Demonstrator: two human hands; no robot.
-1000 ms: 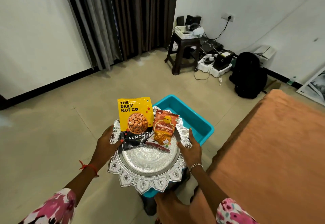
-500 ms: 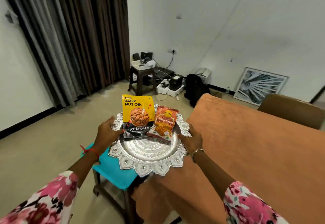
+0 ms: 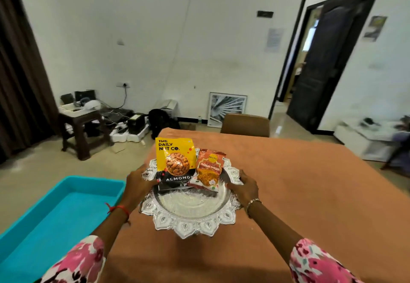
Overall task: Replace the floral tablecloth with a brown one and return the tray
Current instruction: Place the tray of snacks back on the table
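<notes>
A round silver tray (image 3: 190, 220) with a scalloped rim is held over the table, which is covered by a brown tablecloth (image 3: 299, 194). My left hand (image 3: 138, 182) grips the tray's left rim and my right hand (image 3: 245, 188) grips its right rim. On the tray lie a yellow and black almond packet (image 3: 175, 162) and, to its right, an orange snack packet (image 3: 209, 169). Whether the tray touches the cloth cannot be told. No floral tablecloth is in view.
A turquoise plastic tub (image 3: 51, 216) stands to the left of the table. A brown chair (image 3: 245, 125) sits at the far side. A dark stool (image 3: 79, 127) with electronics, a black bag (image 3: 160, 120) and a framed picture (image 3: 226, 109) line the wall. An open door (image 3: 321, 60) is at right.
I have turned right, away from the turquoise tub, and carried the tray from above the tub to above the brown-covered table. Both hands keep their hold on the rim.
</notes>
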